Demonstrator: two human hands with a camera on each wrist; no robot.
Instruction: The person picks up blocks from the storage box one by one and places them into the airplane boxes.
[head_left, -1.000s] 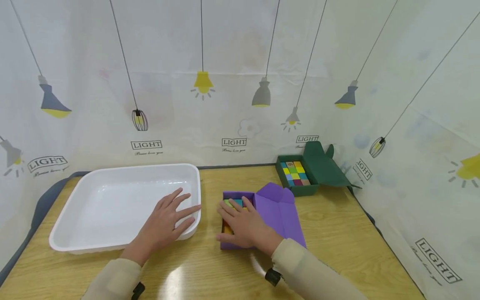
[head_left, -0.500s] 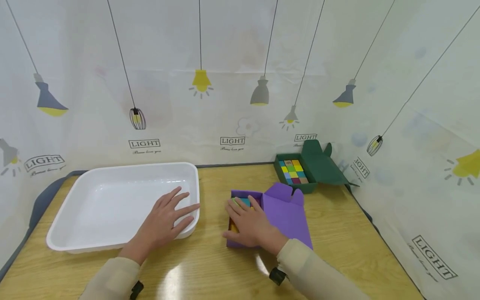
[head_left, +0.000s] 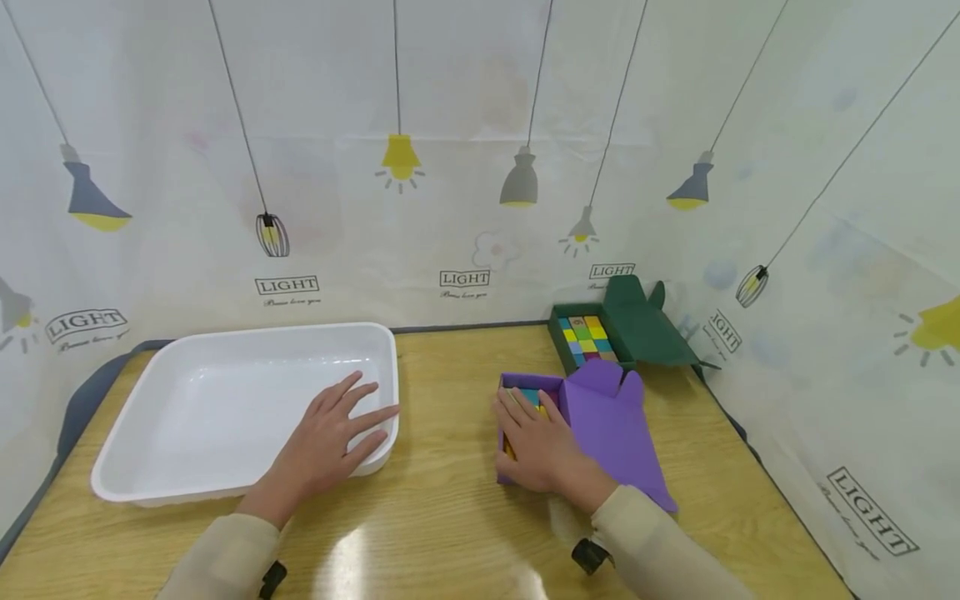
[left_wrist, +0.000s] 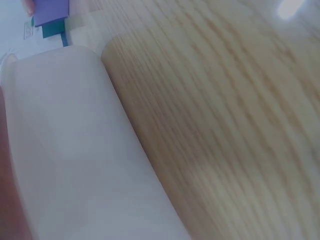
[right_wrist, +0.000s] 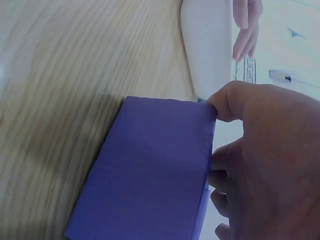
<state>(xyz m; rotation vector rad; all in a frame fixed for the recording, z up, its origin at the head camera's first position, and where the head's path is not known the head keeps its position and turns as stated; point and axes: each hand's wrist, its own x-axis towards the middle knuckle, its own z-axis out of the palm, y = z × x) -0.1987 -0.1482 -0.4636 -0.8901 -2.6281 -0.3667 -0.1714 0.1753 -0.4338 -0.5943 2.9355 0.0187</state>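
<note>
My right hand (head_left: 543, 450) lies over the purple box (head_left: 615, 433), its fingers reaching across the colored blocks (head_left: 531, 397) inside. In the right wrist view the thumb (right_wrist: 231, 100) touches a top corner of the box wall (right_wrist: 150, 165); the other fingers are partly hidden behind the top edge. The box's lid is folded back to the right. My left hand (head_left: 326, 446) hovers over or rests at the right end of the white tray (head_left: 217, 400), fingers spread, holding nothing. The tray's outer wall (left_wrist: 85, 150) fills much of the left wrist view.
Behind the purple box, a green box (head_left: 558, 337) with its lid laid back holds several colored blocks (head_left: 587, 337). The wooden table (head_left: 442, 517) meets a wall covering (head_left: 337, 167) printed with lamps at its back and right.
My right hand and the purple box have slid to the right across the table, with the lid now close to the green box. The left hand keeps its place at the tray.
</note>
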